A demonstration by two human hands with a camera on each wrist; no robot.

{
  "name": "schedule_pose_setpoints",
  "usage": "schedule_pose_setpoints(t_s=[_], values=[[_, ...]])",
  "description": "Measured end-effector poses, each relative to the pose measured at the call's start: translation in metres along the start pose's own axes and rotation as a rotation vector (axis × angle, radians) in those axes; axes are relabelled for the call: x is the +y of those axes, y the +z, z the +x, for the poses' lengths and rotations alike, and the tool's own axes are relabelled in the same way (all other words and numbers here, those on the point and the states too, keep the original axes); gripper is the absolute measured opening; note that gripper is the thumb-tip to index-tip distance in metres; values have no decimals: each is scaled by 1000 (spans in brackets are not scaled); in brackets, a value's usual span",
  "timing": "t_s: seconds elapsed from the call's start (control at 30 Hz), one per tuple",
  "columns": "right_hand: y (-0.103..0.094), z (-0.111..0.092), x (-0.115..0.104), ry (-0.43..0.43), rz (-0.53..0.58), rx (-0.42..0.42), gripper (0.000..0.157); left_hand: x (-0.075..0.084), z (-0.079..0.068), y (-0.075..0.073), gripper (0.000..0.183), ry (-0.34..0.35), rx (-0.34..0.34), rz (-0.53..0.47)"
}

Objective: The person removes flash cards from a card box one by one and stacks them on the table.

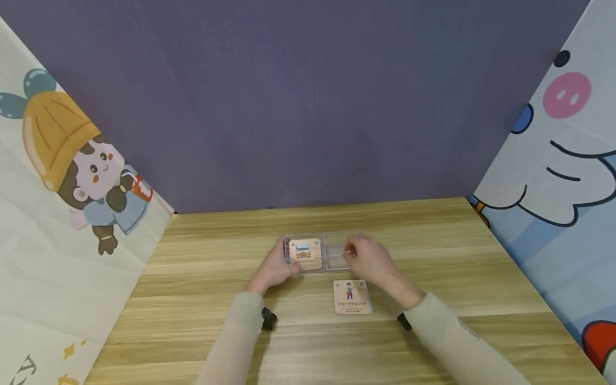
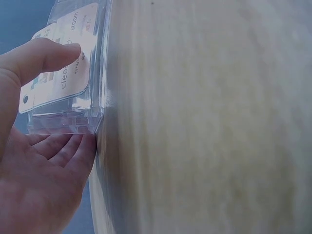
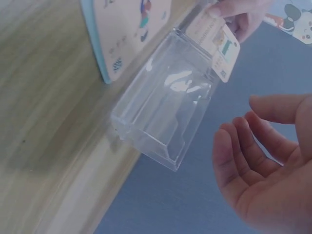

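A clear plastic case (image 1: 334, 261) lies opened out on the table, its two halves side by side. In the left half sits a card (image 1: 308, 250) with a small picture; the left wrist view shows the printed word "room" on it. My left hand (image 1: 275, 266) grips that half by its left side, thumb over the card's face and fingers against the outer wall. Bare plastic shows in the right half (image 3: 163, 92). Over it hovers my right hand (image 1: 372, 260), fingers loosely curved, thumb apart from them and nothing held, as the right wrist view shows.
A small stack of cards (image 1: 353, 297), the top one reading "play the guitar", lies in front of the case. The wooden table (image 1: 192, 299) meets a dark blue panel (image 1: 298, 107) behind. Printed cloths with cartoon figures hang on both sides.
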State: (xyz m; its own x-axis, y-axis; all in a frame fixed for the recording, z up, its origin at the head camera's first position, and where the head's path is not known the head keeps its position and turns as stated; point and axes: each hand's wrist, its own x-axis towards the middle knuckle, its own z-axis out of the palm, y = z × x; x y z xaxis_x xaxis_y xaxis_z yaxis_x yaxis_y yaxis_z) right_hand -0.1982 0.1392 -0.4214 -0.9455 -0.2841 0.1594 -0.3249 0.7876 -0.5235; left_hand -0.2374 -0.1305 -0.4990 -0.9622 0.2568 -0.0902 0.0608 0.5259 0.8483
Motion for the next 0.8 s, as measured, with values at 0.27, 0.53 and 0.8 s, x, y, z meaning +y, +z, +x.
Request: schedule_pose_setpoints(t_s=[0.27, 0.53, 0.8], values=[[-2, 5, -6, -37, -8, 45, 4, 1, 0, 0, 98, -12, -5, 12], [-1, 10, -12, -23, 18, 45, 7, 3, -1, -1, 98, -11, -3, -8], [5, 14, -16, -36, 35, 54, 11, 1, -1, -1, 98, -25, -2, -10]])
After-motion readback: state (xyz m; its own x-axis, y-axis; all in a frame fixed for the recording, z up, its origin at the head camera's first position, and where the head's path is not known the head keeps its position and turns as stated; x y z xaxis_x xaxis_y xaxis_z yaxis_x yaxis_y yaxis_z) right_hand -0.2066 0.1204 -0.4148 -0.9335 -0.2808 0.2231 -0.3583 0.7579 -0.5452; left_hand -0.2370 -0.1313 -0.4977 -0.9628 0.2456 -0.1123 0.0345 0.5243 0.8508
